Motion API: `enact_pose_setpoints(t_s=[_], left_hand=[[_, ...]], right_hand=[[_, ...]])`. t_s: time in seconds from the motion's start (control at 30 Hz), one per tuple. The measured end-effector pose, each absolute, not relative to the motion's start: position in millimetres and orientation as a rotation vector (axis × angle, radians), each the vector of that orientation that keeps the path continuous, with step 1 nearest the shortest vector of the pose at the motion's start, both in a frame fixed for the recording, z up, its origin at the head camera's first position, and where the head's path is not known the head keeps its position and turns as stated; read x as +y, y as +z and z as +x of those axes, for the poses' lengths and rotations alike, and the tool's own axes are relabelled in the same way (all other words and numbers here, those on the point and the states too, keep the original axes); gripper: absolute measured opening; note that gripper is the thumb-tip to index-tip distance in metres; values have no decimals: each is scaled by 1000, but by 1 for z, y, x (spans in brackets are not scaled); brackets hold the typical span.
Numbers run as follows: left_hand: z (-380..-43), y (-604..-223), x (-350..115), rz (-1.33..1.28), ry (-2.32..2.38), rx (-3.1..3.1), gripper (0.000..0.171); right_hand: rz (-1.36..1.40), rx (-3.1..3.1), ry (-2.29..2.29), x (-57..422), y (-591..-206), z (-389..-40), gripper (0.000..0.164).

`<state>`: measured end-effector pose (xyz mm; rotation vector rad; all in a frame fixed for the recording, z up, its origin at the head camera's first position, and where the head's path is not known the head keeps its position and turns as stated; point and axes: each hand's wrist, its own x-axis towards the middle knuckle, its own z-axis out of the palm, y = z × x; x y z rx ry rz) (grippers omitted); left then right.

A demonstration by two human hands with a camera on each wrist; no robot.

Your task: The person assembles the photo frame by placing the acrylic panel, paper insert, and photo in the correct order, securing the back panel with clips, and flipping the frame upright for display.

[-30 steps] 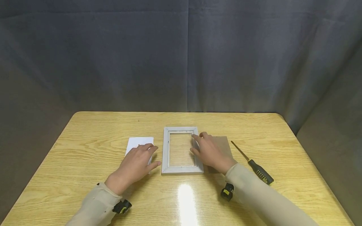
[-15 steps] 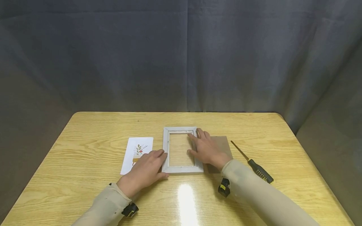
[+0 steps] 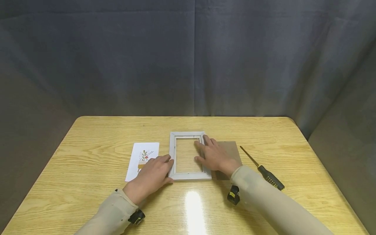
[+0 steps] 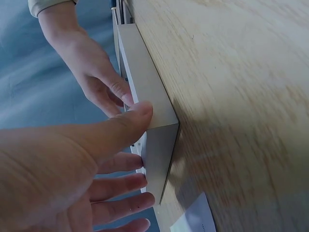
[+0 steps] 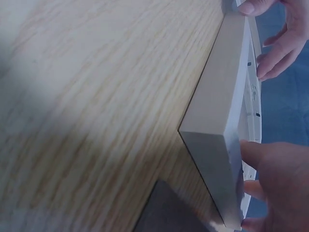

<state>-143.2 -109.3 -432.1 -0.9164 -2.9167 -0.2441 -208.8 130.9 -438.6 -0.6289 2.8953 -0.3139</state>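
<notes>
The fingers (image 4: 118, 186) of the left hand (image 3: 154, 171) are spread apart along the left side of a pale picture frame (image 3: 191, 176), the thumb touching the frame's near side close to the corner. The fingers (image 5: 254, 190) of the right hand (image 3: 216, 156) are also apart and lie over the right rail, with index finger and thumb reaching to the opening's inner edge; how firmly they press, I cannot tell. The frame lies flat on the table (image 3: 102, 140) between the two hands, and the wood grain shows through its opening.

Just left of it, partly covered by the left hand, is a white card (image 3: 133, 163) printed with leaves and a red flower (over something mustard-yellow). On the other side a flat brown board (image 3: 232, 151) sits beside the frame, partly under the right hand and forearm. Farther right rests a screwdriver (image 3: 268, 176), its black handle toward the person and its shaft angled away. Both arms wear beige sleeves (image 3: 270, 204), and a dark grey curtain (image 3: 147, 65) hangs behind the table.
</notes>
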Motion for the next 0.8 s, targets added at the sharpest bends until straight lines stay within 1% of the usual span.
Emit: enact_pose_setpoints(t_s=[0.2,0.4,0.5,0.67,0.8], left_hand=[[-142,-432,-111,-909,-268,-2937,64],[-142,-428,-116,-845,-299,-2956,59],[-143,-426,-118,-819,-316,-2947,58],[-144,-425,-122,-795,-308,-2944,56],[-144,-424,-125,-777,-295,-2951,57]], right_hand=[[-595,2956,-470,136,-443,-210,66],[-495,3022,-550,140,-444,-211,54],[-451,2990,-587,141,-444,-211,51],[-449,2953,-646,141,-443,-211,50],[-448,2913,-681,141,-442,-211,53]])
